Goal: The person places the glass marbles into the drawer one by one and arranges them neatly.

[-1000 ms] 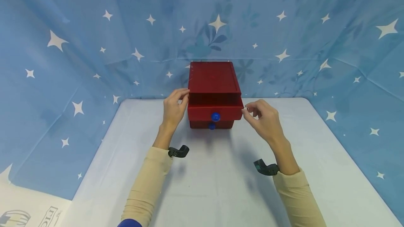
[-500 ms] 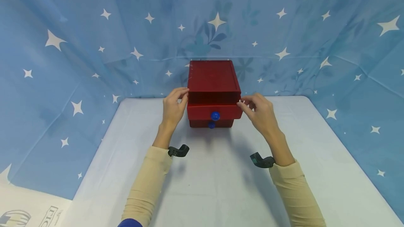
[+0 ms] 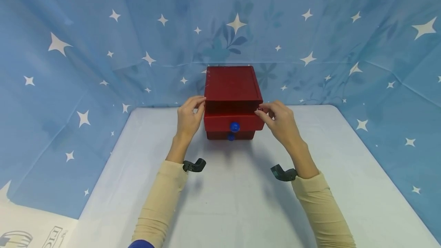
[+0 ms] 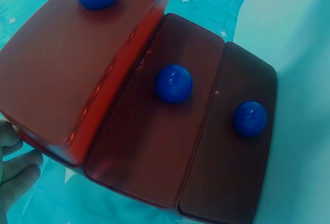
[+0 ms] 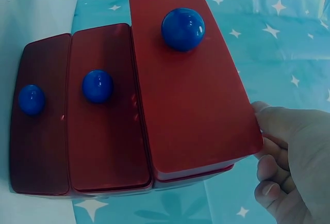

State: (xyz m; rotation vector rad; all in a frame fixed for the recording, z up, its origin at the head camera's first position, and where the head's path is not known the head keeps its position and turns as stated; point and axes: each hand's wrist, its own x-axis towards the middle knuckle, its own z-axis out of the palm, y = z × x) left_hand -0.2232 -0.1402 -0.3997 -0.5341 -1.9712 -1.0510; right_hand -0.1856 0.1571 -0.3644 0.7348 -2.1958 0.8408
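A red three-drawer box (image 3: 232, 83) with blue round knobs stands at the back of the table; its top drawer (image 3: 220, 123) is pulled out. My left hand (image 3: 187, 116) rests its fingertips against the box's left side, near the upper front edge. Over the right end of the opened drawer, my right hand (image 3: 280, 119) pinches a tiny whitish and reddish thing (image 3: 259, 108) between thumb and forefinger. Its kind is too small to tell. In the right wrist view the drawer front (image 5: 196, 95) hides that pinch. The drawer's inside looks dark, and its floor is hidden.
Two lower drawers (image 4: 154, 115) are pushed in, each with a blue knob (image 4: 174, 83). A white-covered table (image 3: 227, 202) spreads in front. Behind and beside hangs a blue curtain with white stars (image 3: 155, 30). A printed pale surface (image 3: 34, 225) shows at lower left.
My right hand has moved left and slightly away from me, from beside the drawer's right edge to over it, still pinching the tiny thing. My left hand stays at the box's side.
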